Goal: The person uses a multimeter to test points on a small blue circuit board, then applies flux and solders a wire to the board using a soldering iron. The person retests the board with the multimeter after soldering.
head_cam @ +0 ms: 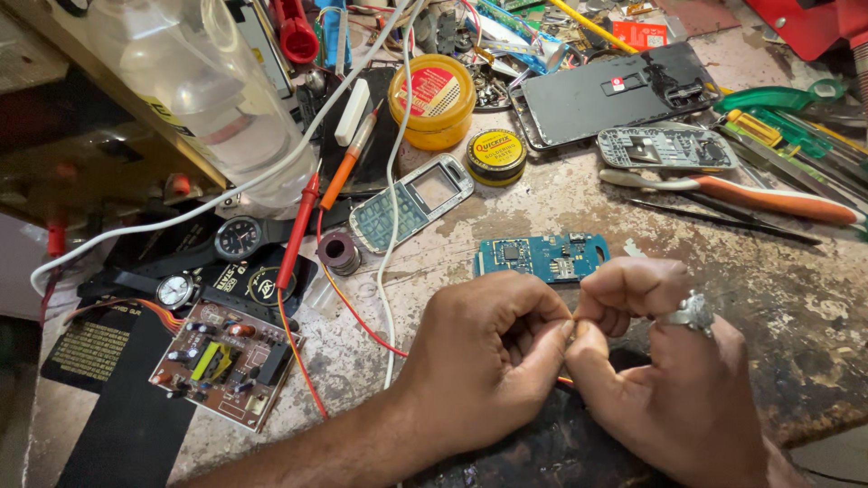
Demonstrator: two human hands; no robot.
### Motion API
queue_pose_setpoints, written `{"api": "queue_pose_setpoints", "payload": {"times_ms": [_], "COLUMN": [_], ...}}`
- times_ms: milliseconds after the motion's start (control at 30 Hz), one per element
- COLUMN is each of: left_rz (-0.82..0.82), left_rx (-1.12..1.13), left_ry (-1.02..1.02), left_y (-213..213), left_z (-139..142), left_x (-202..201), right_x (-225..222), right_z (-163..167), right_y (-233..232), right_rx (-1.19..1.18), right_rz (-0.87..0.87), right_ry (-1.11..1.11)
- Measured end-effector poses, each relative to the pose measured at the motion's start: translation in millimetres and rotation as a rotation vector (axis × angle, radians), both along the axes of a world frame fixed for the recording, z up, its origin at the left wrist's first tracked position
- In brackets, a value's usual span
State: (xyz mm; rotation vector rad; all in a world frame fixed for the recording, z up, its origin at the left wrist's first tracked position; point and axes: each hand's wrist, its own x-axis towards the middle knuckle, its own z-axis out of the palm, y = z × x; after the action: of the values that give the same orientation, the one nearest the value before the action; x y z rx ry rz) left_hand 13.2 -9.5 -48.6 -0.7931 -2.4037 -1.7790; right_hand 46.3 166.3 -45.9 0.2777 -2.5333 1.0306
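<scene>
Both hands meet near the front edge of the worn, stained bench (723, 271), fingertips pressed together over a thin orange-red wire (353, 316). The left hand (484, 357) is curled, its grip narrow, thumb and forefinger pinching the wire's end. The right hand (660, 370), a silver ring (692, 312) on one finger, pinches the same end from the other side, so the two grips touch at that point; only a sliver of the wire shows between the fingertips. From there the wire runs left across the bench toward a red probe (297, 235) and a small spool of solder (341, 252). Just beyond the hands lies a blue circuit board (542, 258). Farther left a grey phone housing (411, 203) rests tilted, crossed by a white cable (391, 217). At the near left sits a brown circuit board (221, 361) with mounted parts, and beside it two wristwatches (208, 262). At the far side stand a yellow tub (432, 99) and a small round tin (495, 155), with a dark phone back panel (615, 90) to their right. Orange-handled pliers (750, 197) lie at the right.
</scene>
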Motion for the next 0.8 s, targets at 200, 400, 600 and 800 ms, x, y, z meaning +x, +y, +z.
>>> {"api": "queue_pose_setpoints", "payload": {"times_ms": [200, 400, 600, 800], "left_rz": [0.017, 0.041, 0.034, 0.004], "left_rx": [-0.009, 0.016, 0.057, 0.084], "left_ry": [-0.117, -0.284, -0.368, -0.307], "left_y": [-4.3, 1.5, 3.8, -0.2], "left_z": [1.0, -0.6, -2.2, -2.7], "left_x": [-1.7, -11.5, -14.5, -13.5], "right_x": [-11.7, -7.0, -9.1, -13.8], "right_z": [-1.4, -22.5, -24.5, -17.6], "right_y": [27.5, 46.8, 42.8, 41.0], "right_rx": [-0.063, -0.291, -0.507, -0.785], "right_rz": [-0.220, -0.009, 0.136, 0.389], "right_ry": [-0.111, -0.218, -0.240, -0.383]}}
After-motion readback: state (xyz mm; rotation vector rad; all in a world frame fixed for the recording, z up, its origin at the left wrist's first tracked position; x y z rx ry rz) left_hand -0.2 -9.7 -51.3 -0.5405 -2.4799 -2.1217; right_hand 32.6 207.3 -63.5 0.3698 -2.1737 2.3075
